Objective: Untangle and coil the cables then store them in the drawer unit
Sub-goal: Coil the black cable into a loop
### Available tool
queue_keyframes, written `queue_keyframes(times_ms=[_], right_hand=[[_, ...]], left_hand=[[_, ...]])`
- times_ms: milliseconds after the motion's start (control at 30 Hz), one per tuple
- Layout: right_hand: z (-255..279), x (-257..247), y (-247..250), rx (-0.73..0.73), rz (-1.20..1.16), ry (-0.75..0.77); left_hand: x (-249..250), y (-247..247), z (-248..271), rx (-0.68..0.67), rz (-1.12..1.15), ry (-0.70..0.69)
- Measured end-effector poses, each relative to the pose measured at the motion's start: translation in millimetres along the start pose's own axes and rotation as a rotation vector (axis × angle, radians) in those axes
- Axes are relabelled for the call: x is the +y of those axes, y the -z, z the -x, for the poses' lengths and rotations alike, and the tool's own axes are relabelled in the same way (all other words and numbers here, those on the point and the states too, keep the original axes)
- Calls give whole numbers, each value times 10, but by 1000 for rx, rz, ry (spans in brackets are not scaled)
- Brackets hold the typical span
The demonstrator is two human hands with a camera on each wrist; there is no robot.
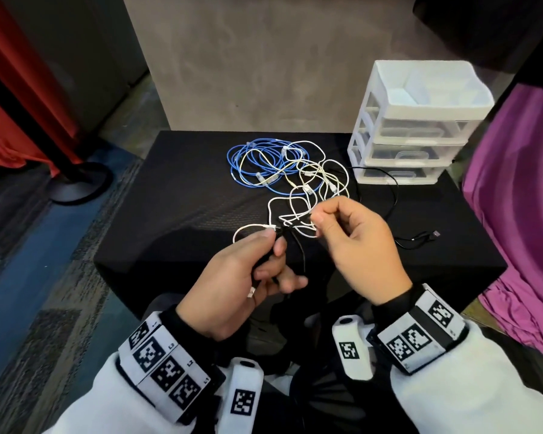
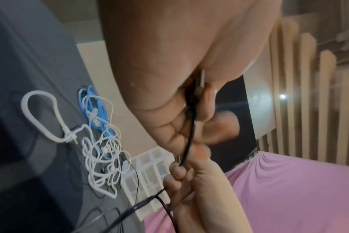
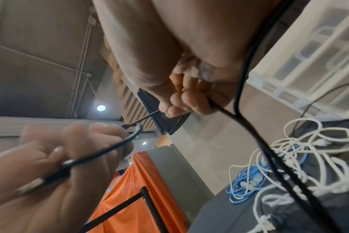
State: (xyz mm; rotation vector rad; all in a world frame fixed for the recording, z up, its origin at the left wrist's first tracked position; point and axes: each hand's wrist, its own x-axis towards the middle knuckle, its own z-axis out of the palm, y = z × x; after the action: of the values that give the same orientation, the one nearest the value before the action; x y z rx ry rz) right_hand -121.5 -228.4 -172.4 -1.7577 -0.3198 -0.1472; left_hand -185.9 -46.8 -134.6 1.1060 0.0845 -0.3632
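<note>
A tangle of white cables (image 1: 308, 189) lies over a blue cable (image 1: 248, 158) on the black table (image 1: 176, 214). A black cable (image 1: 392, 195) runs from the drawer unit (image 1: 411, 126) to a plug at the right and up into both hands. My left hand (image 1: 248, 277) grips the black cable (image 2: 189, 130) near its plug end, fingers curled round it. My right hand (image 1: 351, 233) pinches the same black cable (image 3: 225, 113) a short way along, just above the white tangle (image 3: 299, 149). The blue cable (image 2: 94, 107) lies beyond.
The white three-drawer unit has clear drawers, all closed, at the table's back right. A purple cloth (image 1: 521, 214) hangs to the right. A red drape (image 1: 19, 104) and a stand base (image 1: 76, 183) are on the floor to the left.
</note>
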Motion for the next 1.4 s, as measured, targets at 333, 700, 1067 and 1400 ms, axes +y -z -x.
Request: queue_keyframes(times_ms=[333,700,1067,1400], right_hand=[[316,63,-129,-507,179,-197],[229,-472,144,-632,325,52],[40,-126,215,-709,220,-157],[459,102,100,-705,86,-116]], left_hand=[[162,73,-99,106,357,-337],[-218,354,-123,57,-953,-392],[82,203,50,-199,146,-53],[373,392,-69,212,419,-440]])
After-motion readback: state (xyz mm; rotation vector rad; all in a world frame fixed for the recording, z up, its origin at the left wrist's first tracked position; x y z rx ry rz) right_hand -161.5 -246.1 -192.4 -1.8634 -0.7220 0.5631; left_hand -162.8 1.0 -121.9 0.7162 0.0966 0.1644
